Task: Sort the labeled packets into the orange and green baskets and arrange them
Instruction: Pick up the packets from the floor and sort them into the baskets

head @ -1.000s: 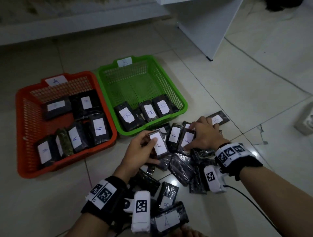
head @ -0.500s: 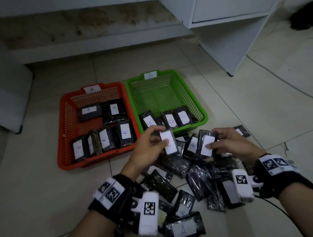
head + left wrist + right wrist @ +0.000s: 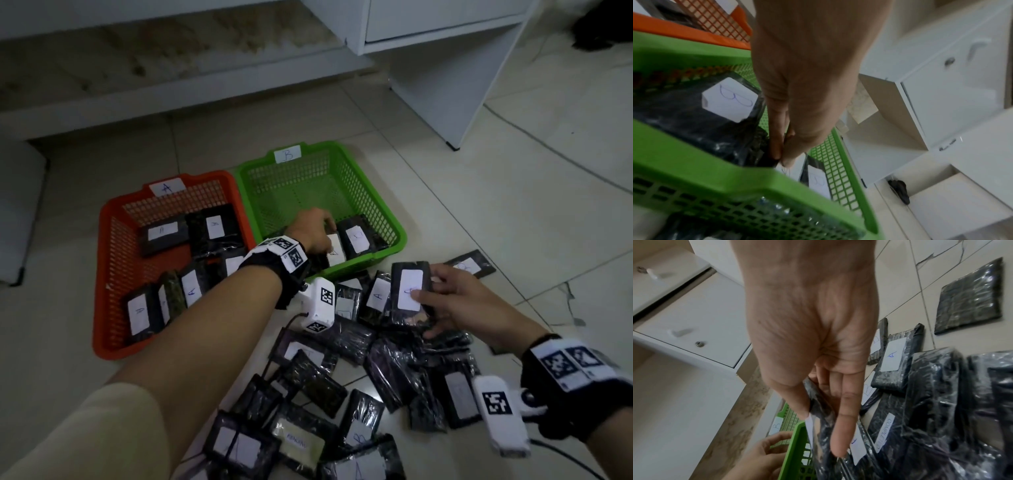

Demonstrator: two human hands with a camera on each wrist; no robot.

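Note:
The orange basket (image 3: 113, 274) marked A and the green basket (image 3: 394, 236) marked B each hold several dark packets with white labels. My left hand (image 3: 325, 240) reaches into the near part of the green basket (image 3: 694, 154) and pinches the edge of a labeled packet (image 3: 334, 253) beside a B packet (image 3: 729, 99). My right hand (image 3: 424, 301) holds another packet (image 3: 411, 291) upright over the floor pile (image 3: 342, 377). My thumb covers part of its label. In the right wrist view my thumb and fingers (image 3: 842, 434) pinch that packet (image 3: 822, 426).
A white cabinet (image 3: 445, 85) stands behind the baskets on the right. One packet (image 3: 471, 267) lies apart on the tiles to the right of the pile. A thin cable (image 3: 565, 459) trails from my right wrist across the floor.
My left hand carried its packet from above the pile forward into the green basket. My right hand lifted a packet off the pile. The head view tilted up.

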